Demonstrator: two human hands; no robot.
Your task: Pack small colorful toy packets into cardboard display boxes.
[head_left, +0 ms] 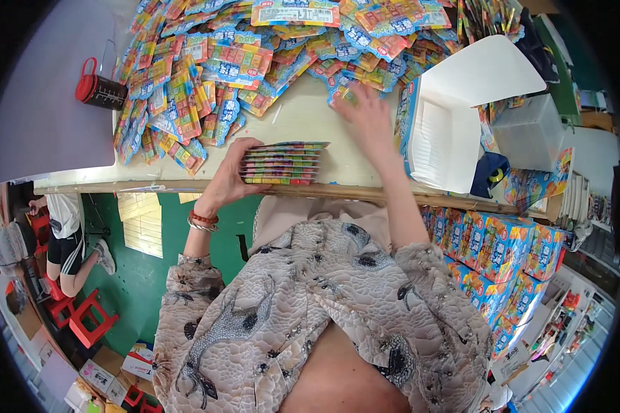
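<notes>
My left hand (pixel 226 177) grips the side of a neat stack of colourful flat packets (pixel 282 164) lying near the table's front edge. My right hand (pixel 366 118) reaches forward with fingers spread, its fingertips on a packet at the near edge of a big loose heap of the same colourful packets (pixel 248 55) that covers the far part of the pale table (pixel 303 117). Nothing is closed inside the right hand.
An open white cardboard box (pixel 448 131) with a raised flap stands to the right. Stacked blue and orange cartons (pixel 503 261) sit below the table's right end. A red-handled tape dispenser (pixel 98 88) lies at the left. A person sits on red stools (pixel 83 316) at lower left.
</notes>
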